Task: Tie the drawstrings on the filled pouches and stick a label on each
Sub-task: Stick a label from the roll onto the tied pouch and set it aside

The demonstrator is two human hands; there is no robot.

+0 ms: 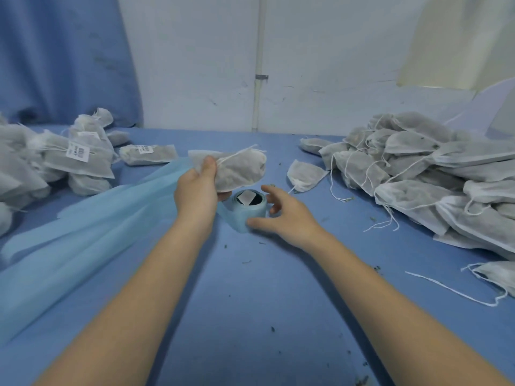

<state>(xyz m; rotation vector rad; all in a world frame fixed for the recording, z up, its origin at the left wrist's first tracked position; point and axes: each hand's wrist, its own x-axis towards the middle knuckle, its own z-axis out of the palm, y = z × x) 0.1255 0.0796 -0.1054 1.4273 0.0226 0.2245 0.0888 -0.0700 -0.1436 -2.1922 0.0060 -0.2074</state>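
One filled pouch [237,169] is gripped in the left hand [198,188], thumb on top and fingers curled beneath, and is held just above the blue table [250,288]; its white drawstring [237,156] trails across its top. The right hand [281,214] is spread, fingers relaxed and apart, its thumb and fingertips touching the label roll [248,208], which stands on the table directly below the held pouch. Pale blue backing strip [83,227] is drawn out from the roll toward the left. A heap of labelled pouches [78,157] is piled at the left, well apart from a larger heap of unlabelled pouches [432,168] with loose strings at the right. One single pouch [305,172] lies between the roll and that right heap.
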